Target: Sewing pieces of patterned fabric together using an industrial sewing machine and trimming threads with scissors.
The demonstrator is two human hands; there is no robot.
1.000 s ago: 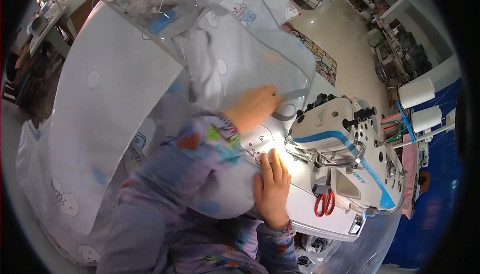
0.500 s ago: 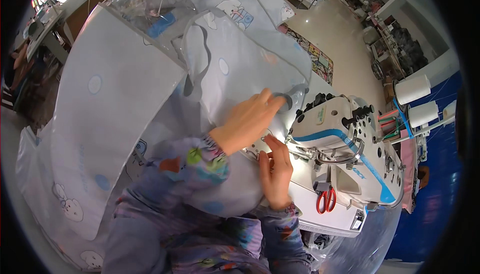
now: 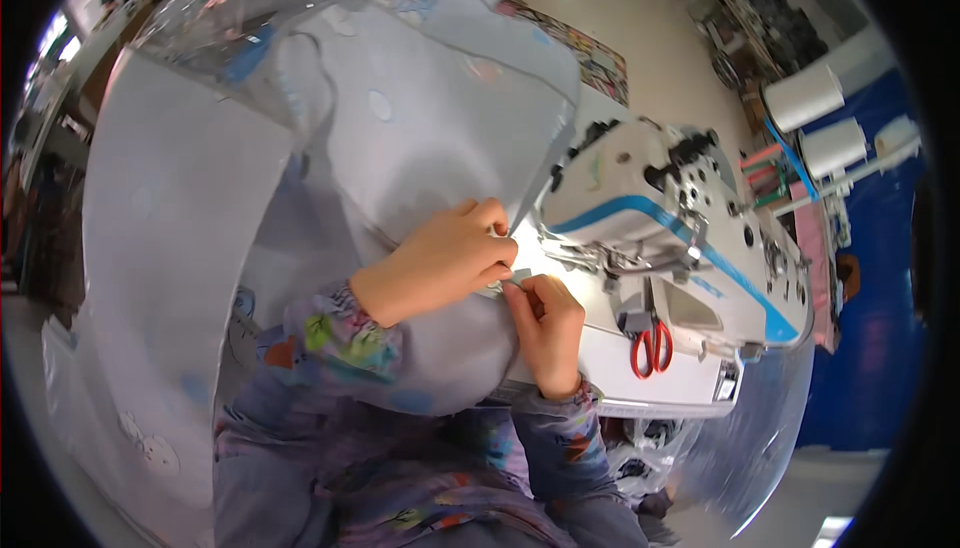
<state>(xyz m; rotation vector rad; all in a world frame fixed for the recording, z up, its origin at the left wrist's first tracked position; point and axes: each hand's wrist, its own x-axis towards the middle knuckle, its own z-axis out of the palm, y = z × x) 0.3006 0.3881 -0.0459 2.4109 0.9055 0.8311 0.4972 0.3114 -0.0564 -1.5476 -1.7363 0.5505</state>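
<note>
A large sheet of pale grey fabric (image 3: 430,128) with printed cartoon animals and dots spreads in front of me, partly folded over itself. My left hand (image 3: 440,260) lies on it, fingers curled and pinching the fabric's edge just left of the sewing machine (image 3: 650,218). Close below those fingertips, my right hand (image 3: 550,333) is closed, thumb and forefinger pressed on the same edge by a small greyish bit. The fingertips of both hands almost meet. The machine's lamp lights the spot beside them; the needle area is hard to make out.
Red-handled scissors (image 3: 651,348) hang at the machine's front. White thread cones (image 3: 805,98) stand on the right. Clear plastic film (image 3: 755,448) bulges at the lower right. A patterned mat (image 3: 575,48) lies on the floor behind, and loaded shelves (image 3: 740,28) line the far right.
My left hand has drawn back from a dark round part by the machine toward my right hand. Now both hands pinch the fabric edge together. The whole view has shifted.
</note>
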